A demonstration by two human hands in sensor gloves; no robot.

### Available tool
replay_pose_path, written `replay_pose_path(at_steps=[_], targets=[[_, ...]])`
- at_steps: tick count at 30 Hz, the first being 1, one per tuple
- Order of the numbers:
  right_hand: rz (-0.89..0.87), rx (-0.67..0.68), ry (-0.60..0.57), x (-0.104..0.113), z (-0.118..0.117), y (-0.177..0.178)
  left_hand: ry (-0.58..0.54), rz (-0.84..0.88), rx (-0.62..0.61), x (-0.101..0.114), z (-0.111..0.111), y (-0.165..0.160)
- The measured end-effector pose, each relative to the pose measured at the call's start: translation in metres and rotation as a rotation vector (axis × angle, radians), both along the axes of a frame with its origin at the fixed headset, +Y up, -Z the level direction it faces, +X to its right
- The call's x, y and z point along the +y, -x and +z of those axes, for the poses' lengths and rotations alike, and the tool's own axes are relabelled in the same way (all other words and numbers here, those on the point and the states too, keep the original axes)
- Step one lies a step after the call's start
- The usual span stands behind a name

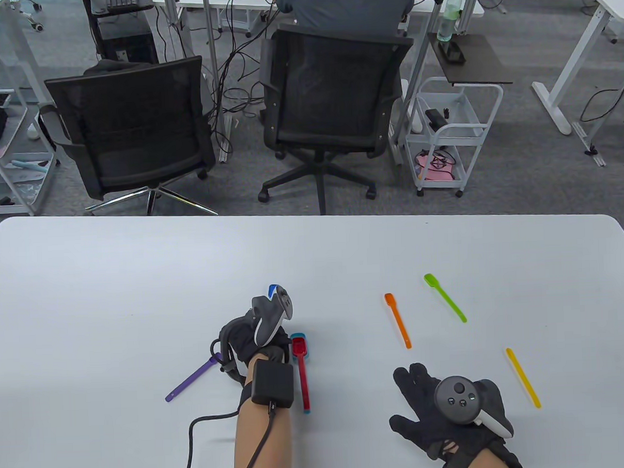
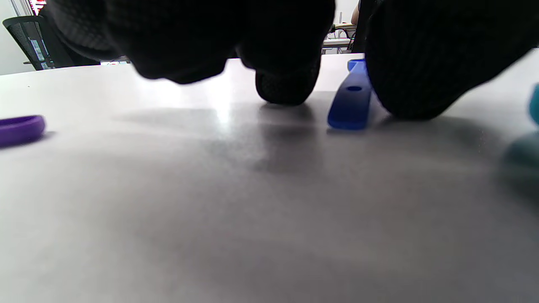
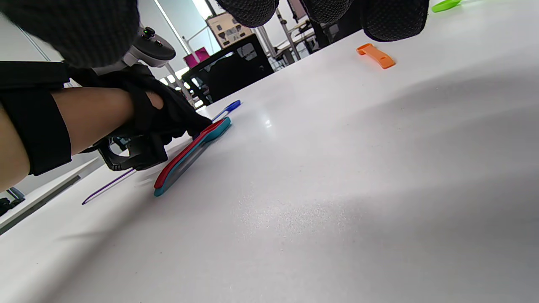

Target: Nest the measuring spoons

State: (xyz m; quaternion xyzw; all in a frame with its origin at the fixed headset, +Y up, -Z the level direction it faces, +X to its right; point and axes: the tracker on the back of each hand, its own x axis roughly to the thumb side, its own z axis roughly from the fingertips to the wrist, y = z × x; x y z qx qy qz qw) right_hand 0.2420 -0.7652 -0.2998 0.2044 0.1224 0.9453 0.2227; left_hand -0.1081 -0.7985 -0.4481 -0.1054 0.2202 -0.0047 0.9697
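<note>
Left hand (image 1: 254, 337): my fingers (image 2: 286, 86) are closing down around the blue spoon (image 2: 351, 99) on the desk (image 1: 138, 283); firm grip not confirmed.
Right hand (image 1: 449, 406): resting flat, fingers apart, holding nothing.
Nested pair: red spoon (image 1: 301, 366) is sitting in the teal spoon (image 3: 219, 128) beside my left wrist.
Handling: light, stiff, slick plastic, I judge; I am taking spoons by the handle.

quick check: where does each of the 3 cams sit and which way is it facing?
Table view: high at the person's side, facing down and out over the white table; shows left hand, right hand, both forearms.
Left wrist view: near the tabletop, facing forward under its fingers at the blue plastic spoon handle.
Right wrist view: low, tilted, facing the left hand.
Shared: the red plastic spoon nested in the teal spoon appears in table and right wrist views.
</note>
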Motion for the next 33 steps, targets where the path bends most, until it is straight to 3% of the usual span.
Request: replay_pose_path(at_steps=[33], targets=[[0.000, -0.013, 0.015, 0.0001, -0.0003, -0.0013, -0.058, 0.009, -0.009, -0.0074, 0.0019, -0.0004]])
